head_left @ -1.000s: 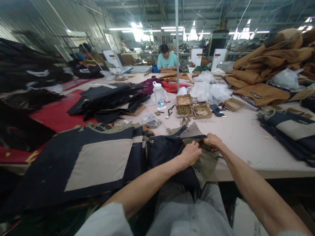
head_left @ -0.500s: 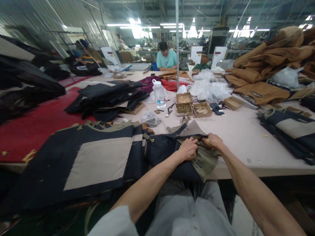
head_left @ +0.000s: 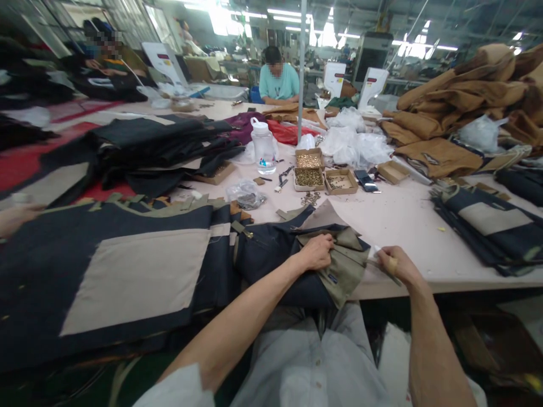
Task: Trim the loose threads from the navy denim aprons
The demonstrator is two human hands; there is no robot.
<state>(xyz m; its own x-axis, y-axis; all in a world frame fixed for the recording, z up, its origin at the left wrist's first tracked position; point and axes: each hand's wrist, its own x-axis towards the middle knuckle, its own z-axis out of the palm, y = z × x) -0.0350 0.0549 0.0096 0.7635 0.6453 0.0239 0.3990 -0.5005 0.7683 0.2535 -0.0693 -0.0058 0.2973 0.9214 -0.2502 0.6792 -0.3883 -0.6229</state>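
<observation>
A dark navy garment [head_left: 265, 249] with olive and beige panels lies bunched at the table's front edge. My left hand [head_left: 317, 252] is closed on its olive fabric [head_left: 348, 263], fingers pressed into the folds. To the right, apart from the olive panel, my right hand [head_left: 397, 263] is closed on a narrow olive strap [head_left: 388, 272]; I cannot tell whether the strap joins the garment. Something white shows at that hand's fingertips, too small to name. A stack of navy pieces with a beige patch [head_left: 139, 277] lies left of the garment.
Behind the garment stand small boxes of metal fittings [head_left: 309, 177], a clear bottle [head_left: 263, 148] and plastic bags [head_left: 354, 144]. Brown garments [head_left: 453, 107] are heaped at right, near folded navy pieces [head_left: 483, 226]. Another person's hand [head_left: 19, 217] reaches in from the left. A pole [head_left: 302, 73] rises mid-table.
My right hand has moved right, away from the garment, with the olive strap in it. My left hand stays on the fabric. Another person's hand has appeared at left, and the view has shifted.
</observation>
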